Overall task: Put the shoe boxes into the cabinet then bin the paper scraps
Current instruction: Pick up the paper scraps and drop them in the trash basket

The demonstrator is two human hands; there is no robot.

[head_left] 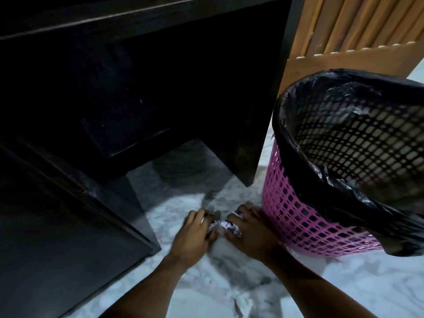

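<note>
both hands are down on the marble floor (344, 285), between the dark cabinet (68, 226) and the pink mesh bin (298, 216). left hand (195, 235): fingers curled together over crumpled paper scraps (223, 226), which are printed black and white. right hand (250, 232): fingers likewise curled and closed on the same scraps, with the back of the hand just beside the bin wall. the scraps lie on the floor between the two hands, partly hidden by the fingers. the bin carries a black plastic liner (339, 203) folded over its rim. a further pale paper scrap (243, 304) lies on the floor nearer the camera, between the forearms. a wooden slatted panel (344, 31) stands behind the bin
</note>
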